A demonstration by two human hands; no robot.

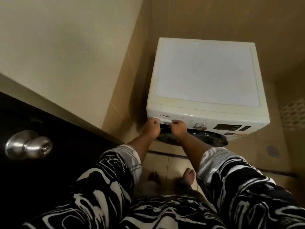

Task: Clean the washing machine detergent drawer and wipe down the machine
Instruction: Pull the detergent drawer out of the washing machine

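A white front-loading washing machine (206,71) stands in a tiled corner, seen from above. Its detergent drawer (165,117) sits at the left end of the front panel, under the brand name. My left hand (151,128) grips the drawer's left lower edge with curled fingers. My right hand (179,128) grips the handle recess a little to the right. Whether the drawer is pulled out at all is hard to tell. A control knob (200,125) and a dark display (228,127) lie to the right; the round dark door (198,138) bulges out below my hands.
A dark door with a steel knob (28,144) stands close at my left. A cream wall (66,55) runs to the machine's left side, leaving a narrow gap. My bare feet (188,175) stand on tiled floor, with a floor drain (272,150) at right.
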